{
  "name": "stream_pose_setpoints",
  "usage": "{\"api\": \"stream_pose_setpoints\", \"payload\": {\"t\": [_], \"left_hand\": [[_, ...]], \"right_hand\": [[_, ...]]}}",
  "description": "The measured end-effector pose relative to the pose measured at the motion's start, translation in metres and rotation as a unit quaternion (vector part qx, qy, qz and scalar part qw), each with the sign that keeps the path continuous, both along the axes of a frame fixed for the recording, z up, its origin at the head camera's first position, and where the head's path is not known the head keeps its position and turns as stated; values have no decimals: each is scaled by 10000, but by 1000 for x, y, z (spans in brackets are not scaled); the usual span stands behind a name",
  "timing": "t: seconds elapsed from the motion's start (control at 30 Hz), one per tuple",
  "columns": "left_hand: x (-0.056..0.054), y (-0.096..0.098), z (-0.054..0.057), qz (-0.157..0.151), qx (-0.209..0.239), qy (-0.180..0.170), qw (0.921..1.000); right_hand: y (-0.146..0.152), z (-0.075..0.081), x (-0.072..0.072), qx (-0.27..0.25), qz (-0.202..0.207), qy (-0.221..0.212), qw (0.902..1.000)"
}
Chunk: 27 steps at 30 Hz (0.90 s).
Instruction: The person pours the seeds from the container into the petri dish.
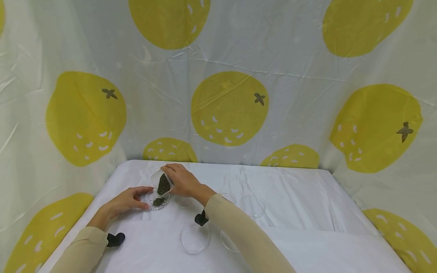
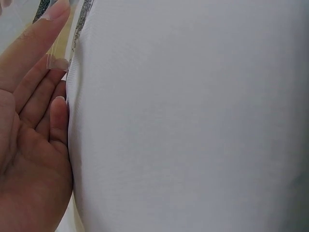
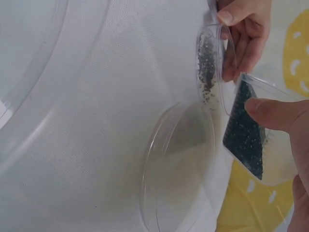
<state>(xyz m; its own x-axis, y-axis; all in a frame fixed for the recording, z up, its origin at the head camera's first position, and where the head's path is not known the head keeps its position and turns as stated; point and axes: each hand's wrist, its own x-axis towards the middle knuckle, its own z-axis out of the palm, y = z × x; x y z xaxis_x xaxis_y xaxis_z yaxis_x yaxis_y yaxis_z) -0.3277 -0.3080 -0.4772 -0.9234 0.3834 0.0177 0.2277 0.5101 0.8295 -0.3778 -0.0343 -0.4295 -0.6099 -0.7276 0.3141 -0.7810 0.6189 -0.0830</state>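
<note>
Sleeves (image 1: 247,233) end in hands (image 1: 186,181) holding dish (image 3: 220,72) and tilted container (image 1: 156,179).

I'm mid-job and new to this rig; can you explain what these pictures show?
There's no machine: these are a person's bare hands. The head picture looks forward and down from a head camera; the other two come from cameras on each wrist.

On the white cloth stand several clear dishes. The left hand holds one dish with dark bits in it. The right hand grips a clear cup, tilted over that dish, with more dark grains inside.
</note>
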Motion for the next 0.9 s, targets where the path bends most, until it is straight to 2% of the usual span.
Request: {"api": "stream_pose_setpoints", "payload": {"t": [0.33, 0.53, 0.63, 0.7, 0.9], "left_hand": [[1, 1, 2, -15, 25, 3, 10000], [2, 1, 2, -31, 46, -25, 10000], [2, 1, 3, -57, 3, -11, 10000], [2, 2, 3, -49, -10, -21, 10000], [2, 2, 3, -9, -73, -109, 9999]], "right_hand": [[4, -3, -6, -382, -333, -310, 9982], [3, -1, -11, -853, -444, -1054, 9898], [4, 1, -13, -1311, -553, -1589, 9770], [5, 2, -14, -1617, -666, -1955, 9650], [8, 0, -16, -2547, -893, -2997, 9150]]}}
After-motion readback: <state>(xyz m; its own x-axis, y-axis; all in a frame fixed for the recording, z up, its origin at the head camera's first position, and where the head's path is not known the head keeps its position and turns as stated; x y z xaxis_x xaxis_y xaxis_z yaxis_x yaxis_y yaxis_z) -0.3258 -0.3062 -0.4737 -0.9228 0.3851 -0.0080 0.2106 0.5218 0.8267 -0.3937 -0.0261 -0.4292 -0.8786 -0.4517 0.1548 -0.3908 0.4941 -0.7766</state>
